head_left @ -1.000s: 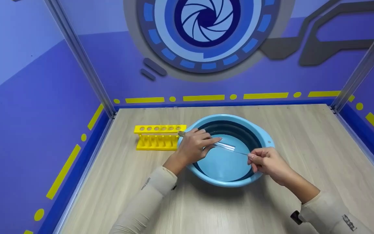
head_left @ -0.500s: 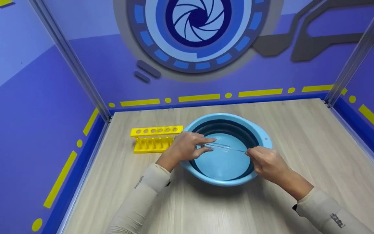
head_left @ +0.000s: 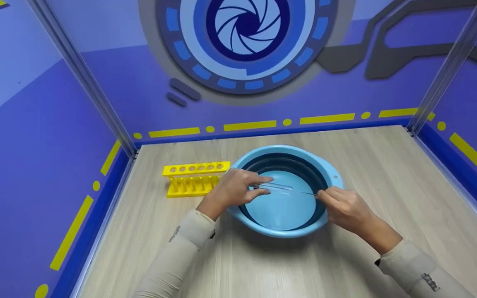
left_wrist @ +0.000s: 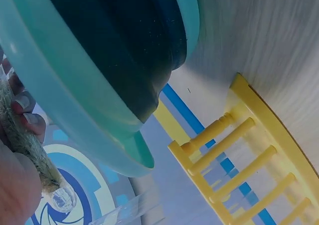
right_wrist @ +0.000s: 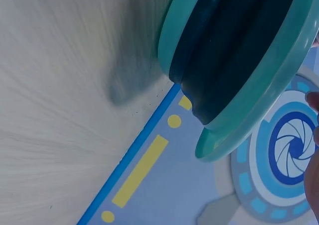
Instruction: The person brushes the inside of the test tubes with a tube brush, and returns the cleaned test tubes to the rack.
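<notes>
Above the light-blue basin point(head_left: 282, 234), my left hand point(head_left: 234, 188) holds a clear glass test tube point(head_left: 282, 188) lying nearly level, its mouth to the right. A thin wire handle point(head_left: 305, 193) of a test tube brush runs out of that mouth to my right hand point(head_left: 346, 209), which pinches its end. In the left wrist view the brush's bristles point(left_wrist: 27, 140) fill the tube near its rounded glass end point(left_wrist: 63, 199), with left fingers point(left_wrist: 31, 119) curled round it. The right wrist view shows only a sliver of the right hand point(right_wrist: 313, 177).
A yellow test tube rack point(head_left: 197, 168) stands left of the basin, close to its rim. Clear glass tubes point(left_wrist: 122, 212) show faintly behind it in the left wrist view. Blue-purple printed walls point(head_left: 110, 82) enclose the wooden table point(head_left: 160, 248) at the back and sides.
The right hand has rolled so its back faces up, still pinching the wire. The left hand has turned slightly, hiding the tube's closed end in the head view. The head view has shifted a little.
</notes>
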`<state>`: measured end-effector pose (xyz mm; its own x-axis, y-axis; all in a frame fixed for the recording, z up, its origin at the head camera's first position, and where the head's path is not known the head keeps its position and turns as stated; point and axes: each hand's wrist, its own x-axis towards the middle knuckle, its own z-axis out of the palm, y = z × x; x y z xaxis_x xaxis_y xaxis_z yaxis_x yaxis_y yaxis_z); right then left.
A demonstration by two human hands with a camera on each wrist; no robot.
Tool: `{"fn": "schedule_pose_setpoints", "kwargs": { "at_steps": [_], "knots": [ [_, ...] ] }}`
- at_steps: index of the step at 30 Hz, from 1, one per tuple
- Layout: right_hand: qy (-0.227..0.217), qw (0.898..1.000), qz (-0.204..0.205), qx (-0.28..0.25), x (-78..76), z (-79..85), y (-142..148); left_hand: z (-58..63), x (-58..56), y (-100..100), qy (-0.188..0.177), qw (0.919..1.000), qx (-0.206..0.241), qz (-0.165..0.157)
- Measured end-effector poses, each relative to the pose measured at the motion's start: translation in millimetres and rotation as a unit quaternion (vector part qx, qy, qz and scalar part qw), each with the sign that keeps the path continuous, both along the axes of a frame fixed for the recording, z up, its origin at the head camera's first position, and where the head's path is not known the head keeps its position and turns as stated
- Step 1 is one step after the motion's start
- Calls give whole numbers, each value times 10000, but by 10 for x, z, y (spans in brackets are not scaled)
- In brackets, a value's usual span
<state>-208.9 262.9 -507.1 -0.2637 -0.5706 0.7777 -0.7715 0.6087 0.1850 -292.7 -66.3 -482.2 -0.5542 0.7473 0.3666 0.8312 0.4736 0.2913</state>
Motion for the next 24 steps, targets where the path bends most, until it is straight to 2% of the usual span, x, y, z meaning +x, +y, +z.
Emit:
{"fn": "schedule_pose_setpoints", "kwargs": {
  "at_steps": [9, 15, 24],
  "knots": [
    [309, 9994, 119, 90, -17, -37, 44, -17, 34, -21, -148, 9999, -26, -12],
    [332, 9992, 206, 100, -9, -32, 75, 0, 56, -22, -310, 9995, -59, 12],
    [343, 9991, 162, 176, 12, -15, 123, 13, 86, -30, -324, 9994, -60, 127]
  ]
}}
